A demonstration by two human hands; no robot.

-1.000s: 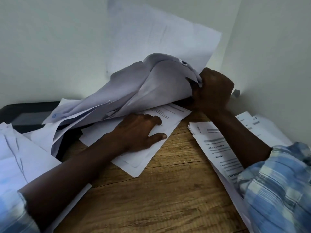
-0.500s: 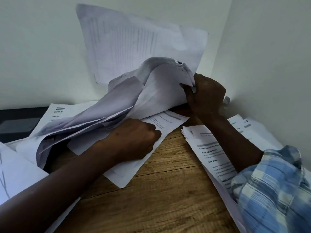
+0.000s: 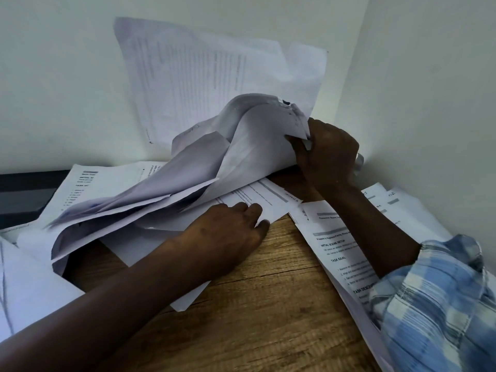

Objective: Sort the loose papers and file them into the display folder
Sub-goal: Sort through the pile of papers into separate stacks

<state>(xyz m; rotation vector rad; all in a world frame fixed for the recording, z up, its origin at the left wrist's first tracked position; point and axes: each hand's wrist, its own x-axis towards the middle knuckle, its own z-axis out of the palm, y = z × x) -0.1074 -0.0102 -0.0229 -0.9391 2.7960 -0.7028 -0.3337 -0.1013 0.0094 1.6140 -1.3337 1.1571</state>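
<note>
Reaching across a wooden table [image 3: 268,304] strewn with loose papers, a person in a checked blue sleeve [image 3: 442,304] works through the pile with both bare arms extended. Nearest the camera, white sheets [image 3: 26,277] overlap the table's left edge. A stack of printed pages [image 3: 341,251] lies along the right, partly under the right forearm.

At centre, the left hand [image 3: 228,232] rests knuckles-up on a printed sheet [image 3: 255,200] lying flat on the wood. Its fingers are bent on the sheet and its thumb sits at the paper's edge; whether it actually grasps the page cannot be told.

Beyond it, the right hand [image 3: 327,154] is clenched around the upper right corner of a crumpled bundle of papers [image 3: 214,170]. The bundle is raised at that end, and its far side sags down to the left over the flat sheet and other pages.

Behind the bundle, several more sheets [image 3: 214,76] lean upright against the pale wall [image 3: 67,89] near the room's corner. At far left, a dark flat object [image 3: 26,194] lies partly under the papers, too shadowed to identify.
</note>
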